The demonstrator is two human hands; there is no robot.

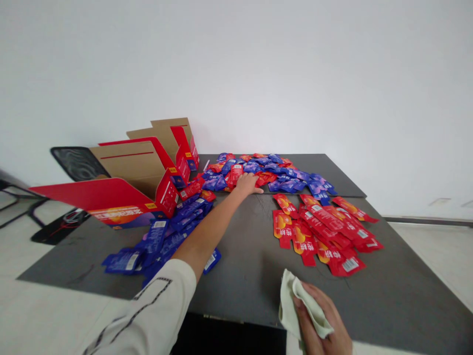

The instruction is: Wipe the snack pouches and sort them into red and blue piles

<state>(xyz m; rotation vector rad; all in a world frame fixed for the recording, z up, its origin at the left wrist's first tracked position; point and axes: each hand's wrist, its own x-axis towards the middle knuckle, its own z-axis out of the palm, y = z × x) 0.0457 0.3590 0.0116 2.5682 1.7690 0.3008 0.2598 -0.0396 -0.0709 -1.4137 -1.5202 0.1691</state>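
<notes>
My left hand (248, 184) reaches out to the near edge of a mixed pile of blue and red packets (258, 167) at the back of the table. Its fingers are spread and lie on the packets; no packet is seen lifted. Near the table's front edge, my right hand (321, 325) is closed on a folded pale cloth (301, 305). Beyond the right hand lies a heap of red packets (325, 227). A heap of blue packets (162, 244) lies on the left, partly hidden behind my left forearm.
Open red cardboard boxes (127, 199) with raised flaps stand in a row along the left side of the dark table (244, 251). A black chair (79, 165) is behind them. A white wall rises past the back edge.
</notes>
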